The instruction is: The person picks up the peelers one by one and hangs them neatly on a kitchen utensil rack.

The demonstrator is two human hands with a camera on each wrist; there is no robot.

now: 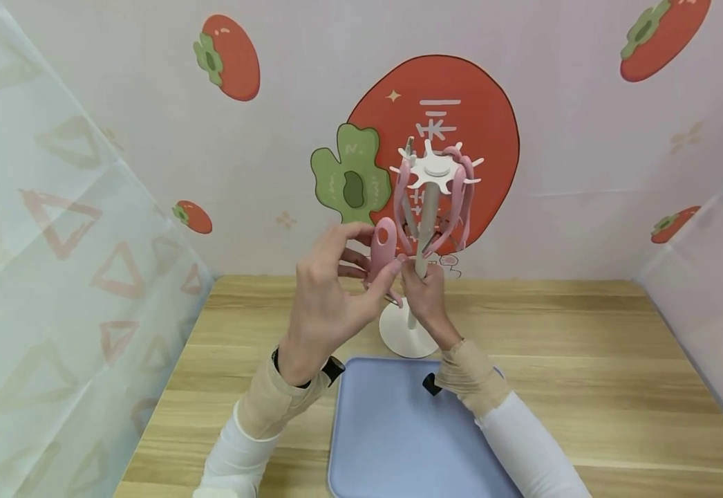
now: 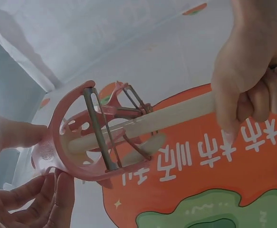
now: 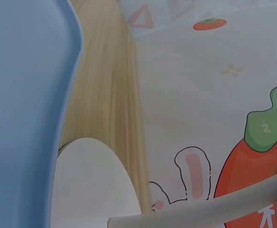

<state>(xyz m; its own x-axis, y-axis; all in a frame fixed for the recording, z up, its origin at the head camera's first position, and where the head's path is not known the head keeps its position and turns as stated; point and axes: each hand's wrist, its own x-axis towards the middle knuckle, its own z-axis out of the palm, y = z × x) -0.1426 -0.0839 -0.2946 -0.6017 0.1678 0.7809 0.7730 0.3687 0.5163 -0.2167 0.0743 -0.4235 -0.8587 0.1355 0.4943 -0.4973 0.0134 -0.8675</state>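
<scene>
My left hand point(image 1: 330, 290) pinches a pink Y-shaped peeler point(image 1: 383, 238) between thumb and fingers, just left of a white rotating-style stand. In the left wrist view the peeler's metal blade point(image 2: 99, 128) faces the pole, and the handle end sits in the fingertips. My right hand point(image 1: 425, 297) grips the pole point(image 1: 428, 214) of the stand below its hooks. Several pink peelers point(image 1: 457, 200) hang from the white hooked top point(image 1: 436, 168). The round white base point(image 3: 93, 185) shows in the right wrist view, where most of the right hand is out of frame.
A light blue tray point(image 1: 411, 436) lies on the wooden table point(image 1: 585, 366) in front of the stand, under my forearms. Behind the table rises a backdrop point(image 1: 287, 159) printed with persimmons. Patterned panels point(image 1: 63, 256) close off the sides.
</scene>
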